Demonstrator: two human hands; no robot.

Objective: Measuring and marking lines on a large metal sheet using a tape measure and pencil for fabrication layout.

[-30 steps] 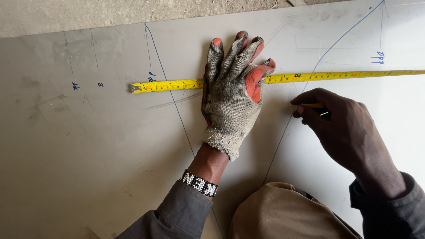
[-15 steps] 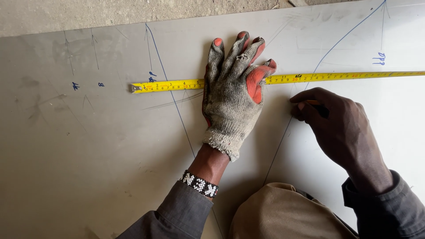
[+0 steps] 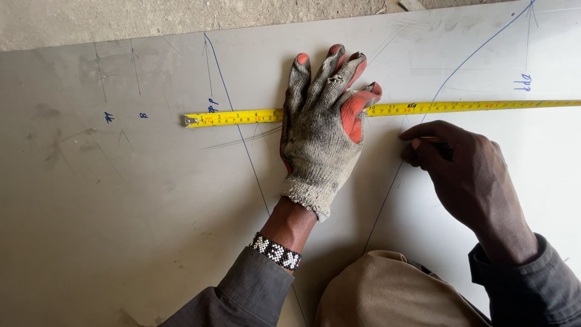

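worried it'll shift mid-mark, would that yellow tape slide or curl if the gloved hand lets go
Probably. The yellow tape looks thin and springy, lying loose on the smooth grey sheet, so it could slide. Only the left hand pins it, so it might retract.

A yellow tape (image 3: 242, 117) lies flat and stretched straight across a grey sheet (image 3: 133, 212), its metal hook end at the left and its blade running off the right edge of view, crossing blue curved lines drawn on the sheet. Its middle is hidden under the gloved left hand (image 3: 324, 133), which presses it down. A pencil (image 3: 433, 140), mostly hidden in the bare right hand (image 3: 466, 175), shows only a short tan stretch just below the tape, its tip near the sheet.
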